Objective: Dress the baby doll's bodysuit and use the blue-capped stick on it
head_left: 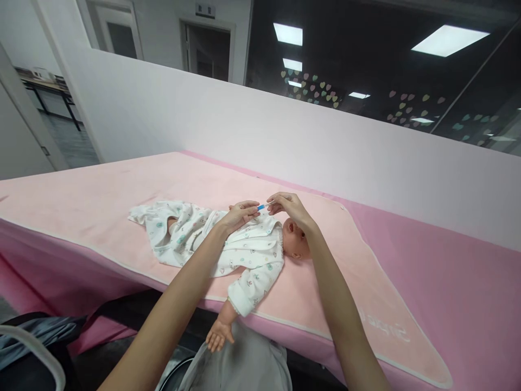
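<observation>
The person's left hand (241, 215) grasps a slim stick (261, 207) by its blue end, pinched between the fingertips, while the stick's pale, thin end points at the right hand (287, 205). The right hand's fingers are bent around that pale end, but it is so small here that I cannot tell whether they grip it or only come close. The stick is held above the chest of a doll (248, 244), which lies on its back with its head partly behind the right wrist. The doll wears a white printed outfit (236, 258), and its near arm hangs over the edge of the counter (468, 282). Beneath the doll, a pale pink mat (101, 187) with light edging covers much of the counter, on top of a deeper pink cloth. Behind stands a white wall (264, 130), with dark glass (366, 60) above it bearing heart stickers (321, 85)
</observation>
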A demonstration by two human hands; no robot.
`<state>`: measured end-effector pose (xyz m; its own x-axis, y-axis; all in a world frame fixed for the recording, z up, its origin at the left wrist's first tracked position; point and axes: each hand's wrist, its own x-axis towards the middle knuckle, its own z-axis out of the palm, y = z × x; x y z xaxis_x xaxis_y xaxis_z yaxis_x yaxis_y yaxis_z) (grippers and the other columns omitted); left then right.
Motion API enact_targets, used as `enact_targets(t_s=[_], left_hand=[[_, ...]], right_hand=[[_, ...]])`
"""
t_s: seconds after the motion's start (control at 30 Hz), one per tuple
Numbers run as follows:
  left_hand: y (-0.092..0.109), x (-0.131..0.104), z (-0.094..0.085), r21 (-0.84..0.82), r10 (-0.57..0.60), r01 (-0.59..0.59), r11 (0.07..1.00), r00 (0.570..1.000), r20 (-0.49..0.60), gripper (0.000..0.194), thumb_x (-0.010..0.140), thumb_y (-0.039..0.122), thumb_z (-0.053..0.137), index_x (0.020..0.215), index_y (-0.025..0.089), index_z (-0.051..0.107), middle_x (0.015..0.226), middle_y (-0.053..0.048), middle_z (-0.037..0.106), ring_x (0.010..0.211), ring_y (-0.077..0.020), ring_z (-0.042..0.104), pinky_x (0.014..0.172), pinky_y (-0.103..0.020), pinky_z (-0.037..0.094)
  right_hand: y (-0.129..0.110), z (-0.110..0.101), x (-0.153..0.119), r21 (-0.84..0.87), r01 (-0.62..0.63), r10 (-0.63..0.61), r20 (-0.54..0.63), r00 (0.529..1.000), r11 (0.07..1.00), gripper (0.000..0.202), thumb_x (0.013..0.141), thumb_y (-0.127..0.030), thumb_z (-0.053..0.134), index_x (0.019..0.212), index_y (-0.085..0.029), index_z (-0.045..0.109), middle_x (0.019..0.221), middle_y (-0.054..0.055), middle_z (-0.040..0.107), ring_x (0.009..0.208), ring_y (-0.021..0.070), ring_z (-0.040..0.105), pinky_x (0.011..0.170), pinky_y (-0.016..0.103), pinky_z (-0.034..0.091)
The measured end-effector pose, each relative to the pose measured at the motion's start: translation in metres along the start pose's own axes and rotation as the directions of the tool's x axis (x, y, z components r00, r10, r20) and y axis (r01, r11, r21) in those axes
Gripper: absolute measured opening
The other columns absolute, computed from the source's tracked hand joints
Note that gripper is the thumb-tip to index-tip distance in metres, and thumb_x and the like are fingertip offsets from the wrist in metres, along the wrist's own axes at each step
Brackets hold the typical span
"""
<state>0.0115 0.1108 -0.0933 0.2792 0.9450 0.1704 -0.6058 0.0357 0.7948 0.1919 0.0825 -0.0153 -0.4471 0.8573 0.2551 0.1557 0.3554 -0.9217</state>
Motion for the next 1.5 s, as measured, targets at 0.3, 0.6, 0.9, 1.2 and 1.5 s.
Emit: enact_targets(t_s=[0.3,0.6,0.9,1.2,1.5], left_hand=[[0.004,-0.002,0.008,-0.015,-0.010,0.010,1.000,0.999,0.036,0.031,0.070,0.036,0.071,0.086,0.010,0.066,0.064,-0.003,0.060,0.060,-0.0129,0.058,0.068,-0.027,0.048],[0.003,0.005,0.005,0.096,-0.128,0.119,0.988,0.988,0.089,0.055,0.078,0.061,0.048,0.084,0.009,0.067,0.066,-0.009,0.062,0.061,-0.0164,0.059,0.068,-0.028,0.044],[0.003,0.005,0.004,0.064,-0.116,0.112,0.992,0.991,0.065,0.052,0.082,0.057,0.045,0.082,0.009,0.067,0.066,-0.009,0.062,0.060,-0.0165,0.058,0.068,-0.028,0.044],[0.003,0.004,0.005,0.050,-0.114,0.111,0.993,0.991,0.073,0.049,0.084,0.052,0.044,0.083,0.008,0.067,0.066,-0.009,0.062,0.060,-0.0165,0.058,0.066,-0.028,0.044],[0.003,0.004,0.005,0.064,-0.119,0.115,0.991,0.991,0.066,0.048,0.083,0.052,0.046,0.084,0.008,0.066,0.066,-0.008,0.062,0.061,-0.0163,0.058,0.067,-0.028,0.044]], right_hand=[[-0.019,-0.007,-0.007,0.101,0.001,0.006,-0.071,0.997,0.995,0.041,0.081,-0.046,0.045,0.089,-0.009,0.063,0.081,0.010,0.065,0.060,0.0118,0.061,0.064,0.026,0.050],[-0.023,-0.038,-0.018,-0.172,-0.030,-0.020,-0.279,0.960,0.985,0.034,0.084,-0.032,0.041,0.073,-0.010,0.064,0.065,0.001,0.064,0.055,0.0054,0.056,0.055,0.013,0.041],[-0.034,-0.020,-0.018,-0.170,0.041,-0.094,-0.317,0.944,0.985,0.041,0.077,-0.047,0.051,0.070,-0.009,0.064,0.060,0.006,0.059,0.051,0.0096,0.053,0.049,0.020,0.041],[-0.036,-0.031,-0.025,-0.226,0.024,-0.101,-0.338,0.936,0.974,0.042,0.076,-0.051,0.052,0.068,-0.011,0.064,0.039,-0.004,0.034,0.039,0.0038,0.032,0.043,0.018,0.030],[-0.017,-0.040,-0.014,-0.110,-0.017,-0.036,-0.460,0.887,0.994,0.037,0.071,-0.047,0.059,0.071,-0.010,0.062,0.043,-0.004,0.038,0.038,0.0024,0.032,0.037,0.016,0.025]])
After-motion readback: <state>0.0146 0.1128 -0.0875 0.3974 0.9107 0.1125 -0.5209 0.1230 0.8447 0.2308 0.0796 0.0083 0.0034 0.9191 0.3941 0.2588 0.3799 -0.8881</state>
